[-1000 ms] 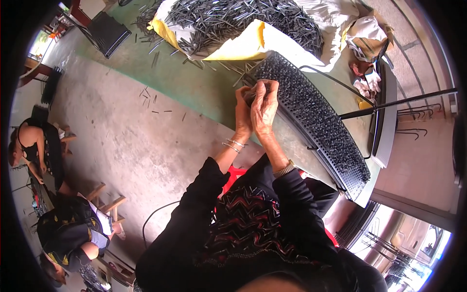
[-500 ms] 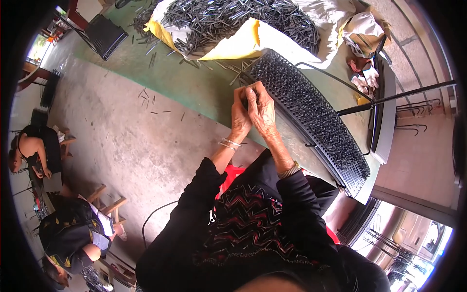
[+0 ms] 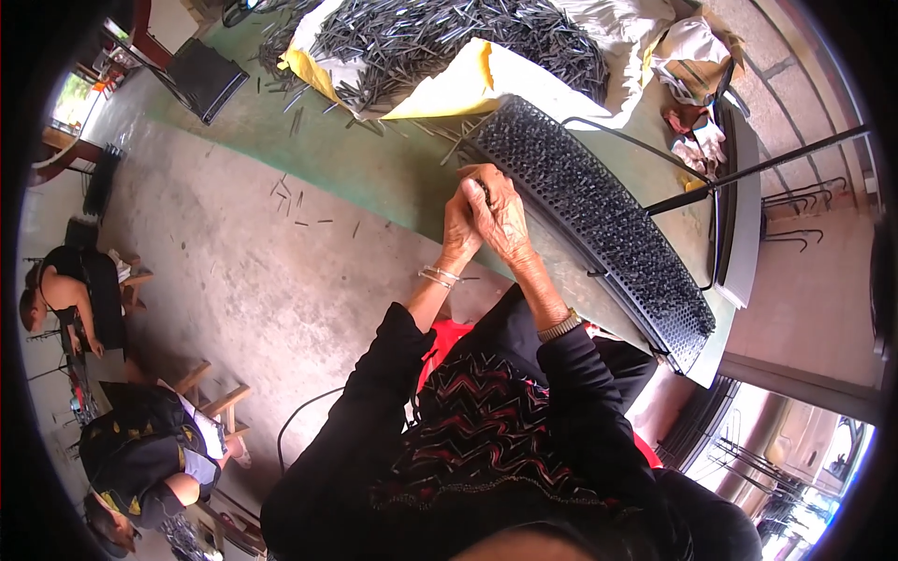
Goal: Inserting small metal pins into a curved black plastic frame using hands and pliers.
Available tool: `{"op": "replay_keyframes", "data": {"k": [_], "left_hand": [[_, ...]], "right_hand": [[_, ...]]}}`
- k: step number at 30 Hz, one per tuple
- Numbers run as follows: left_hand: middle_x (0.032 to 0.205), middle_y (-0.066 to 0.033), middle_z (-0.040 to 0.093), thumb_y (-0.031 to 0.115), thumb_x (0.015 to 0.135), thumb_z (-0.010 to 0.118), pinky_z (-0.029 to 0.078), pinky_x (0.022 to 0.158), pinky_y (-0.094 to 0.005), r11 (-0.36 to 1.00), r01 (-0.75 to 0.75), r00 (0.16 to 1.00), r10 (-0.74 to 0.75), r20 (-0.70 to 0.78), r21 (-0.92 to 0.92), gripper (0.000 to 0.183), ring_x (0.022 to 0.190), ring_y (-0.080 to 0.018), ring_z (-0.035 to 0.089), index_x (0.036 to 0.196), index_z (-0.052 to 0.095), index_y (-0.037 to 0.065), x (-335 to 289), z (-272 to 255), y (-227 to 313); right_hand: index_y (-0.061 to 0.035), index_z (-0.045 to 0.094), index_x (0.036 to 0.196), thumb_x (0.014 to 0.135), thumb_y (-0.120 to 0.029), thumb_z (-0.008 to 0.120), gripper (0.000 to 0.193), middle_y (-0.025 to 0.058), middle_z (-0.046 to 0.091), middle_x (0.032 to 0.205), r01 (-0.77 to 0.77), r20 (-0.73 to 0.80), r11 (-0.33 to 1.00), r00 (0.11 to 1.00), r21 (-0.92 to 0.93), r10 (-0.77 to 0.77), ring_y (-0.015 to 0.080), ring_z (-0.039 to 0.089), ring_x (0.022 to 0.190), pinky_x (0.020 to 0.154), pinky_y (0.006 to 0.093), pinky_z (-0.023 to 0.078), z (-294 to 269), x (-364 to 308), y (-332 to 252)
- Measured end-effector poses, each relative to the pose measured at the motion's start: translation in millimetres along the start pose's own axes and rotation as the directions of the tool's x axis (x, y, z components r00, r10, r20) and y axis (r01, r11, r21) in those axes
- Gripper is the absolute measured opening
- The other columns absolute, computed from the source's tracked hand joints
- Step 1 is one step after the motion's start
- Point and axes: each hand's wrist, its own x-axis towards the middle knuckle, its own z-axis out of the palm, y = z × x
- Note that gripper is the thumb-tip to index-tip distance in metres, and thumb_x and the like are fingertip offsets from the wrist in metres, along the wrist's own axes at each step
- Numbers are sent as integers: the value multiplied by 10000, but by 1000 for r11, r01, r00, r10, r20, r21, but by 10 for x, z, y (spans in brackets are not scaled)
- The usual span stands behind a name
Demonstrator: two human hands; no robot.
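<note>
My left hand (image 3: pixel 460 224) and my right hand (image 3: pixel 503 217) are pressed together, fingers closed around each other. A bit of something dark shows between them, but the fingers hide what it is. Just right of my hands lies a long, curved, perforated black panel (image 3: pixel 599 206). Small dark pieces stand packed in most of its holes, while bare holes show along its near left edge and at its lower right end. Beyond it, a heap of thin dark strips (image 3: pixel 449 47) spills from an opened white and yellow sack (image 3: pixel 538 89).
The panel rests on a green table (image 3: pixel 355 154) with loose strips scattered about. A black metal rod frame (image 3: pixel 758 168) crosses at the right, near gloves (image 3: pixel 697 150). More strips lie on the concrete floor (image 3: pixel 243 252). Two people sit working at the left, one in a black top (image 3: pixel 89 290).
My hands stay clasped together and have sunk very slightly, the fingers folding further over each other. The whole view has shifted a little.
</note>
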Motion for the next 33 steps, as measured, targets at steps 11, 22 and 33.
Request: {"op": "replay_keyframes", "data": {"k": [11, 22, 33], "left_hand": [[941, -31, 494, 250, 1022, 421, 425, 870, -270, 865, 189, 963, -256, -84, -464, 185, 923, -141, 502, 972, 505, 92, 17, 125, 2], [1050, -10, 514, 171, 1035, 402, 455, 891, -258, 971, 58, 998, -51, -34, 231, 201, 958, -105, 524, 1124, 482, 9, -125, -52, -344], [986, -43, 597, 149, 977, 498, 476, 806, -291, 964, 92, 991, -113, -72, -250, 144, 905, -131, 562, 1021, 545, 21, -197, 33, -357]], "right_hand": [[-42, 617, 1020, 989, -238, 448, 261, 183, 621, 987, -76, -57, 993, 995, 86, 81, 389, 570, 983, 867, 445, 442, 100, 4, -111], [-17, 608, 1013, 965, -145, 482, 186, 157, 613, 1077, 35, -135, 999, 990, 6, -34, 370, 568, 1007, 887, 410, 448, 16, -60, -55], [3, 586, 1093, 955, -77, 478, 192, 192, 604, 1098, 43, -117, 988, 991, -150, -61, 362, 569, 1065, 935, 410, 445, -4, -189, -200]]}}
